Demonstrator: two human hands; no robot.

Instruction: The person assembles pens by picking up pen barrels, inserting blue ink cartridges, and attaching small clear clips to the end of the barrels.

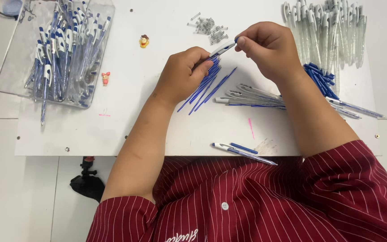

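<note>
My left hand [182, 74] grips a bundle of thin blue pen refills [207, 85] that fans out toward the table below it. A white and blue pen cap part [222, 48] sits between the fingertips of both hands. My right hand [267, 49] pinches its upper end with thumb and forefinger. Under my right forearm lie several clear pen barrels [251, 95] with blue refills beside them.
A clear tray [12, 58] at the left holds several finished blue and white pens. Empty clear barrels [325, 29] are heaped at the top right, small blue parts [321, 80] below them. Metal springs [209, 28] lie at the top. One pen [242, 153] lies near the front edge.
</note>
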